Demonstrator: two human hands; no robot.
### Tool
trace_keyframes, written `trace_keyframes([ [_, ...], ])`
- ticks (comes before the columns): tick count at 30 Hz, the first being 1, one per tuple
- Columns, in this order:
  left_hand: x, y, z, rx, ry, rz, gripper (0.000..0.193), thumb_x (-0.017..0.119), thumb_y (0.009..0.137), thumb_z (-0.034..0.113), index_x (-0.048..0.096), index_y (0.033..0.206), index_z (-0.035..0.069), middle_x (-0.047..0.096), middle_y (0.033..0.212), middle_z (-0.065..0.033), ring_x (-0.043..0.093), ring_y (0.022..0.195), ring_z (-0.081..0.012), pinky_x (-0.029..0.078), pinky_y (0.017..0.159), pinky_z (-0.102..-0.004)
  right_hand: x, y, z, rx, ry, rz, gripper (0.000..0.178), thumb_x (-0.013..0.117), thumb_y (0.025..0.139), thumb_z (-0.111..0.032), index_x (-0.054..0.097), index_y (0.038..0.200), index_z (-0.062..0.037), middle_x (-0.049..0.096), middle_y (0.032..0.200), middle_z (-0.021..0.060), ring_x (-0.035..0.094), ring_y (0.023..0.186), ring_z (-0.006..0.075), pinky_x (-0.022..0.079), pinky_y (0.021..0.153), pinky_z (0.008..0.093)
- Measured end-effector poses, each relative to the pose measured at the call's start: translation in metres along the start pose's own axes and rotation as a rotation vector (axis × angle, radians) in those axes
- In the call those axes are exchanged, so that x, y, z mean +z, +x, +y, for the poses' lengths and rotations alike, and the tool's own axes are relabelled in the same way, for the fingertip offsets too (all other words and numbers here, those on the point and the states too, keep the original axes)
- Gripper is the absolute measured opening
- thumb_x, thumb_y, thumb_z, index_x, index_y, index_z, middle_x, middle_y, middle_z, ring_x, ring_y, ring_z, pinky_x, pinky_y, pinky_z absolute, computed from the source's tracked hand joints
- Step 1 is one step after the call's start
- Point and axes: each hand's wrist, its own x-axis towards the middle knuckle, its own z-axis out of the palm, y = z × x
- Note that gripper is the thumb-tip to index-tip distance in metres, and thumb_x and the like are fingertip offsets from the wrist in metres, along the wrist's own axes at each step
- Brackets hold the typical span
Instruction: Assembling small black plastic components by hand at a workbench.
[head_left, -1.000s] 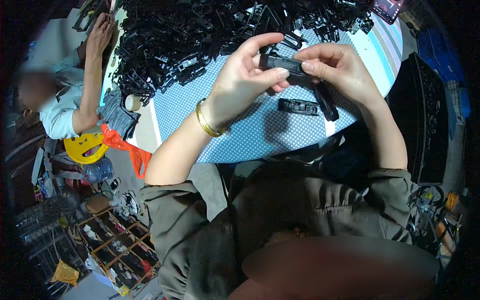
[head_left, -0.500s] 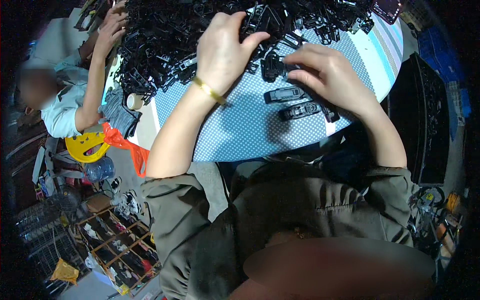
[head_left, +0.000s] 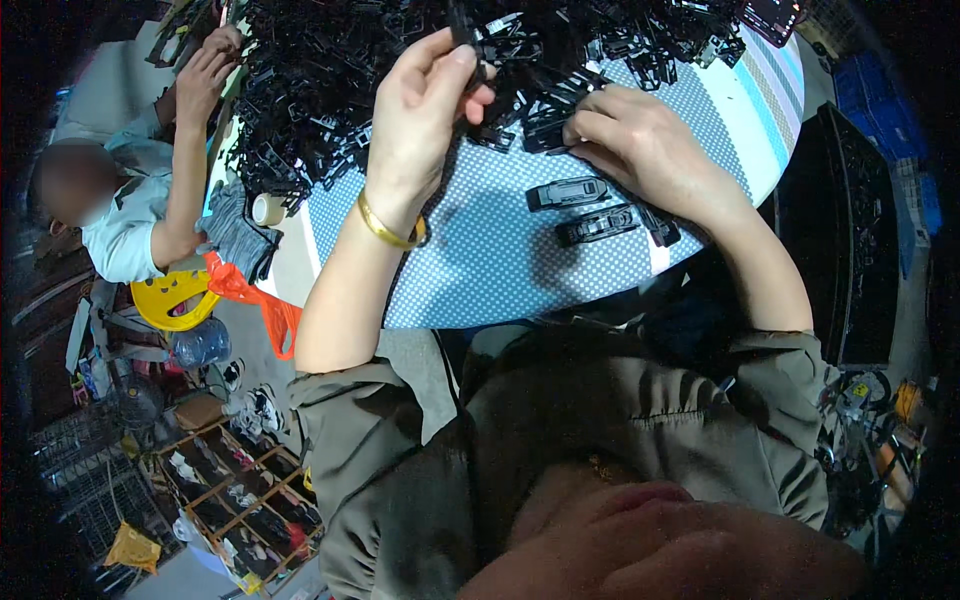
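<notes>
Two slender black plastic casings, one upper point(head_left: 568, 192) and one lower point(head_left: 598, 225), lie near each other right of centre in the frame. Above them, the left hand's point(head_left: 420, 110) grip pinches a slim black part point(head_left: 461, 25) between thumb and fingers, in front of the heap. The right hand point(head_left: 635, 135) curls over a dark piece point(head_left: 543, 130) at the heap's near edge; whether it grasps or merely touches cannot be told. A light pinch along the edges would serve best, with pieces drawn out singly, since the heap point(head_left: 320, 90) looks tangled and could drag neighbours along.

The tabletop point(head_left: 470, 270) wears a blue dotted cover, striped toward the upper right, where a phone point(head_left: 770, 18) lies. At left, a co-worker's hand point(head_left: 205, 80) is beside the heap, above a yellow stool point(head_left: 165, 303); a shoe rack point(head_left: 205, 490) fills the lower left.
</notes>
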Motion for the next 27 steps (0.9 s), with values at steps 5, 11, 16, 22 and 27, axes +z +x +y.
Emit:
trace_keyframes([
  [5,-0.006,-0.006,0.005,-0.045,-0.257,-0.056,0.034,0.045,0.089,0.012,0.039,0.118,-0.005,0.058,0.094,-0.0151,0.056,0.061,-0.0109,0.046,0.049,-0.0170,-0.003,-0.001,0.003,0.068,0.098,0.041,0.017,0.057,0.078,-0.014,0.060,0.090,-0.0028,0.057,0.081,0.0073,0.055,0.074,0.0179,0.046,0.063,0.0285],
  [11,-0.004,-0.007,-0.007,-0.235,-0.436,-0.187,0.029,0.041,0.092,0.016,0.050,0.109,-0.004,0.060,0.093,-0.0165,0.057,0.061,-0.0106,0.049,0.054,-0.0187,-0.009,-0.004,0.015,0.381,0.360,0.258,0.020,0.060,0.081,-0.021,0.061,0.088,-0.0028,0.060,0.073,0.0049,0.058,0.064,0.0104,0.046,0.056,0.0230],
  [16,0.006,-0.012,-0.003,-0.316,-0.368,-0.108,0.030,0.043,0.091,0.018,0.051,0.109,-0.004,0.061,0.087,-0.0150,0.056,0.058,-0.0098,0.048,0.056,-0.0178,-0.008,-0.006,0.029,0.602,0.572,0.272,0.021,0.060,0.081,-0.024,0.061,0.086,-0.0043,0.058,0.072,0.0010,0.054,0.063,0.0070,0.045,0.059,0.0214],
  [22,0.010,-0.019,-0.006,-0.264,-0.236,-0.134,0.029,0.045,0.090,0.019,0.051,0.111,-0.001,0.062,0.074,-0.0115,0.057,0.056,-0.0089,0.045,0.050,-0.0150,-0.024,-0.006,0.005,0.628,0.853,0.315,0.019,0.062,0.080,-0.022,0.062,0.082,-0.0035,0.057,0.071,0.0019,0.055,0.063,0.0087,0.046,0.058,0.0212],
  [27,0.023,-0.027,-0.004,-0.304,-0.169,-0.175,0.031,0.045,0.091,0.021,0.050,0.112,-0.001,0.060,0.067,-0.0085,0.053,0.050,-0.0065,0.041,0.046,-0.0128,-0.014,-0.005,-0.012,0.581,0.699,0.283,0.013,0.065,0.077,-0.014,0.061,0.079,-0.0014,0.058,0.070,0.0017,0.053,0.055,0.0067,0.043,0.049,0.0177],
])
